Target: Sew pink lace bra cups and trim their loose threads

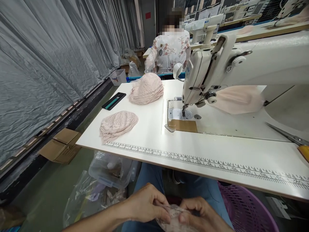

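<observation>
Low over my lap, in front of the table's edge, both hands grip a pale pink lace piece [174,213]. My left hand [147,203] pinches its left side between thumb and fingers. On the right side, my right hand [201,214] has its thumb and fingers closed on the same lace. The lower part of the piece runs out of the picture. Up on the white table [147,129] lie a small stack of pink lace cup pieces [118,125] and a taller stack of pink cup pieces [147,88] behind it.
A sewing machine [200,77] stands at the right, with a pink cup piece [238,99] under its arm. Scissors [289,135] lie at the right edge, a phone [114,101] at the left. Below are a purple basket [248,209] and a cardboard box [60,145]. A person [170,48] sits ahead.
</observation>
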### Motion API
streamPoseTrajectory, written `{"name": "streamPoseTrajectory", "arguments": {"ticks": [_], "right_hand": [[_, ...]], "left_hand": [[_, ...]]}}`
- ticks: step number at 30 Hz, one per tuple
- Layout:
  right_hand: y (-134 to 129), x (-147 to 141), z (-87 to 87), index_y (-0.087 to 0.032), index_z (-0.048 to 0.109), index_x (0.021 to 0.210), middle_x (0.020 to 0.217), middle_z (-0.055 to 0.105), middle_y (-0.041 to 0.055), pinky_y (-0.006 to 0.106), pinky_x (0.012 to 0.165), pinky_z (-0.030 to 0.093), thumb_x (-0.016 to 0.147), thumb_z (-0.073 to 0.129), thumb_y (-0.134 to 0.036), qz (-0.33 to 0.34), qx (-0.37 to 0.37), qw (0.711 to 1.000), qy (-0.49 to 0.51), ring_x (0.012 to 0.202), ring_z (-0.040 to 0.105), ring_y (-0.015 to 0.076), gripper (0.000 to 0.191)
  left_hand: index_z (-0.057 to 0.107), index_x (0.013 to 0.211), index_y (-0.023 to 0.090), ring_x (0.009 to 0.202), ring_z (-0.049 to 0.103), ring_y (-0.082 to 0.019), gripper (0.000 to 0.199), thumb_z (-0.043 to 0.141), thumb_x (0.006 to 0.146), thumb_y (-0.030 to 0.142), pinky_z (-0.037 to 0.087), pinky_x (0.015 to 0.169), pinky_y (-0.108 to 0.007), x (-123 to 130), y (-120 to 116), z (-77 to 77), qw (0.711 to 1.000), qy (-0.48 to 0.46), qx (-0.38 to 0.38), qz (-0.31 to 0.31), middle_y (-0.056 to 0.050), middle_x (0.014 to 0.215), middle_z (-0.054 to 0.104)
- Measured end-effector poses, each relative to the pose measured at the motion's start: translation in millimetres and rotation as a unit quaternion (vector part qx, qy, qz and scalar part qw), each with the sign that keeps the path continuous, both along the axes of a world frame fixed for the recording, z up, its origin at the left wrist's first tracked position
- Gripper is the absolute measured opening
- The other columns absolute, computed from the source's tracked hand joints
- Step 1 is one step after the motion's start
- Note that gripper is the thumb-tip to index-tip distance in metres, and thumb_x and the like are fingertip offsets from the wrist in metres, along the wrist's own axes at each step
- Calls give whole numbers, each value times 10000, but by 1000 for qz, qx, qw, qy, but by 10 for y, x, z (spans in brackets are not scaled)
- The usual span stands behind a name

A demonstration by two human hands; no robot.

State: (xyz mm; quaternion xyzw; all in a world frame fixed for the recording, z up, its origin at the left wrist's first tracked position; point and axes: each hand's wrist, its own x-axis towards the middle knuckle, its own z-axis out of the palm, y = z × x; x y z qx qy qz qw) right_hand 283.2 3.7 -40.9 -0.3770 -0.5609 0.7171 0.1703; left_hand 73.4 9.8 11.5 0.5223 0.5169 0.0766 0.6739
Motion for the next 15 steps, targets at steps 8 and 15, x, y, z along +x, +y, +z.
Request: {"name": "streamPoseTrajectory", "arguments": {"ticks": [8, 15], "right_hand": [[20, 23, 32, -152, 602, 612, 574, 433, -36, 231, 532, 279, 708, 644, -647, 16, 10, 1000, -4, 578, 382, 112, 505], [-43, -55, 107, -189, 450, 554, 549, 328, -59, 246, 503, 225, 786, 575, -630, 22, 75, 996, -52, 547, 313, 102, 514]], "left_hand": [[757, 792, 111, 523, 453, -89, 334, 725, 684, 426, 354, 497, -174, -46, 4, -71, 999, -20, -4, -25, 4, 570, 581], [743, 781, 154, 552, 494, -85, 147, 704, 726, 285, 394, 612, -177, 58, -56, -19, 991, 23, 127, -24, 28, 586, 605]]}}
